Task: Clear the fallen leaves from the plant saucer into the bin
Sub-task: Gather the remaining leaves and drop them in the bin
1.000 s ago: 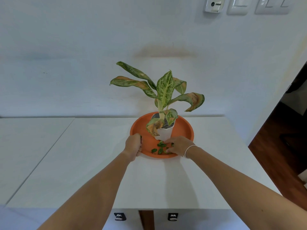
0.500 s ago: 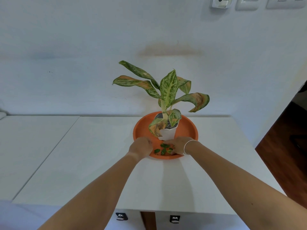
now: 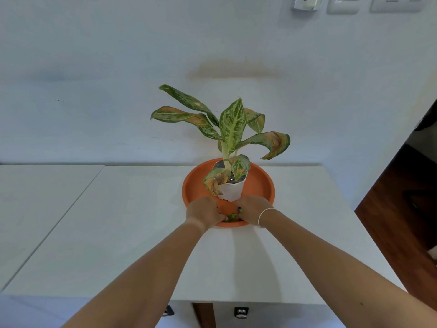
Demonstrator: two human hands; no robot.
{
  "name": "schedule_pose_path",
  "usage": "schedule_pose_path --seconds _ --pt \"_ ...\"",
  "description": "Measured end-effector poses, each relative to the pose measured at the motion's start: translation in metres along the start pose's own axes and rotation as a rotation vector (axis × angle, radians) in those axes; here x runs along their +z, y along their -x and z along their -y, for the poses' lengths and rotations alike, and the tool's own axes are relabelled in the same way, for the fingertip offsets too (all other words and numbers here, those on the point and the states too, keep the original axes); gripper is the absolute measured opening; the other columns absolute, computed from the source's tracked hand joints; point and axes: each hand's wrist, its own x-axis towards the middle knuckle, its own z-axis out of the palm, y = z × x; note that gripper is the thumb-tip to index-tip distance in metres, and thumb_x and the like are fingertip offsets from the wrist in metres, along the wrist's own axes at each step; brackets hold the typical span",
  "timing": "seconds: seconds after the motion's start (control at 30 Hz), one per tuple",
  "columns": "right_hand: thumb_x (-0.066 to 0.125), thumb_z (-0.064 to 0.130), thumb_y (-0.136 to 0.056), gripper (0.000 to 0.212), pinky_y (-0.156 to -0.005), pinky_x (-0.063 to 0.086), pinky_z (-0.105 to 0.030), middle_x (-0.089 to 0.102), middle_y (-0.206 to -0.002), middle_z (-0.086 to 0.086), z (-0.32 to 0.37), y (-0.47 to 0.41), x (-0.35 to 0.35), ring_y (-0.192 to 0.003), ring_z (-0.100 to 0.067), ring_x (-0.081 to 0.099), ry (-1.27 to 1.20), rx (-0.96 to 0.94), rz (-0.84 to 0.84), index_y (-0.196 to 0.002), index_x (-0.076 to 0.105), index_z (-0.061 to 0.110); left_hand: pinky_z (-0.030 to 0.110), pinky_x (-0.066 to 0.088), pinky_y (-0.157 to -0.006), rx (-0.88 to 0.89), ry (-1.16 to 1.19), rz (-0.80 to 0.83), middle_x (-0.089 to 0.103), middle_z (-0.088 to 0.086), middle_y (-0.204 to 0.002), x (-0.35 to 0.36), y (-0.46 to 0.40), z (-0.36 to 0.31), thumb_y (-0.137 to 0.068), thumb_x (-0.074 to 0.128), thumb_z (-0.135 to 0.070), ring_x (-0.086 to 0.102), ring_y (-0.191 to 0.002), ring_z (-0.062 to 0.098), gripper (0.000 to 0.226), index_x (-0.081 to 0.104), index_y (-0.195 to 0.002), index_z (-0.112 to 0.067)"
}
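Observation:
An orange plant saucer [image 3: 260,185] sits on the white table [image 3: 118,221] near the wall. A white pot [image 3: 233,190] with a green spotted plant [image 3: 233,124] stands in it. Small green fallen leaves [image 3: 231,217] lie bunched at the saucer's near edge. My left hand [image 3: 203,213] and my right hand [image 3: 253,210] are both inside the saucer, cupped toward each other with the leaves pressed between them. Most of the leaves are hidden by my fingers. No bin is in view.
The wall [image 3: 94,91] rises right behind the saucer, with switches [image 3: 343,3] at the top. The table's right edge drops to a dark wooden floor [image 3: 402,221]. A seam [image 3: 71,209] runs across the table on the left.
My left hand left the saucer's rim and moved right into the saucer. Both hands closed in on the leaves, which are now gathered between them.

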Motion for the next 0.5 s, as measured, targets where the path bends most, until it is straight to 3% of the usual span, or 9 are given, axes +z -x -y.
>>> schedule_pose_path --seconds 0.07,0.17,0.27,0.33,0.43,0.5 --pt "0.047 0.017 -0.092 0.024 -0.071 0.046 -0.032 0.069 -0.106 -0.01 0.0 0.001 -0.001 -0.093 -0.028 0.063 0.017 0.008 0.009 -0.106 0.066 0.011 0.026 0.046 -0.071 0.007 -0.031 -0.014 0.069 0.002 -0.114 0.001 0.0 -0.003 -0.086 0.062 -0.033 0.065 -0.098 0.021 0.044 0.059 -0.125 -0.014" --pt "0.045 0.015 -0.093 0.024 -0.068 0.045 -0.032 0.069 -0.106 -0.012 0.0 0.002 -0.003 -0.081 -0.025 0.057 0.009 0.026 0.026 -0.107 0.064 0.009 0.026 0.048 -0.073 -0.018 -0.001 -0.021 0.069 0.001 -0.111 0.002 -0.002 -0.005 -0.091 0.053 -0.022 0.064 -0.097 0.019 0.034 0.061 -0.123 -0.015" --pt "0.042 0.016 -0.095 0.026 -0.072 0.048 -0.033 0.067 -0.106 -0.01 -0.003 0.005 -0.006 -0.087 -0.026 0.059 -0.037 0.061 0.03 -0.106 0.064 0.009 0.024 0.051 -0.086 -0.005 0.191 -0.172 0.063 -0.008 -0.122 0.002 -0.008 0.0 -0.084 0.061 -0.018 0.06 -0.102 0.011 0.052 0.051 -0.134 -0.028" --pt "0.042 0.018 -0.095 0.022 -0.069 0.043 -0.03 0.064 -0.094 -0.009 -0.007 0.006 -0.008 -0.081 -0.022 0.054 -0.09 0.104 0.034 -0.096 0.064 0.013 0.025 0.051 -0.08 -0.007 0.122 -0.057 0.064 -0.004 -0.122 -0.001 -0.003 0.001 -0.088 0.055 -0.021 0.06 -0.098 0.016 0.051 0.048 -0.138 -0.025" --pt "0.048 0.025 -0.094 0.017 -0.071 0.041 -0.027 0.054 -0.081 -0.002 -0.014 0.004 -0.01 -0.082 -0.02 0.052 -0.222 0.188 0.045 -0.089 0.061 0.015 0.026 0.043 -0.068 -0.022 0.066 0.02 0.068 0.011 -0.113 -0.008 0.004 0.004 -0.093 0.045 -0.015 0.056 -0.081 0.02 0.035 0.058 -0.125 -0.004" --pt "0.053 0.027 -0.092 0.019 -0.072 0.041 -0.026 0.055 -0.084 -0.001 -0.018 0.005 -0.013 -0.084 -0.019 0.051 -0.325 0.239 0.03 -0.092 0.067 0.014 0.028 0.044 -0.067 -0.047 0.117 0.032 0.069 0.014 -0.105 -0.012 0.003 0.008 -0.094 0.042 -0.013 0.062 -0.086 0.028 0.029 0.063 -0.112 -0.001"
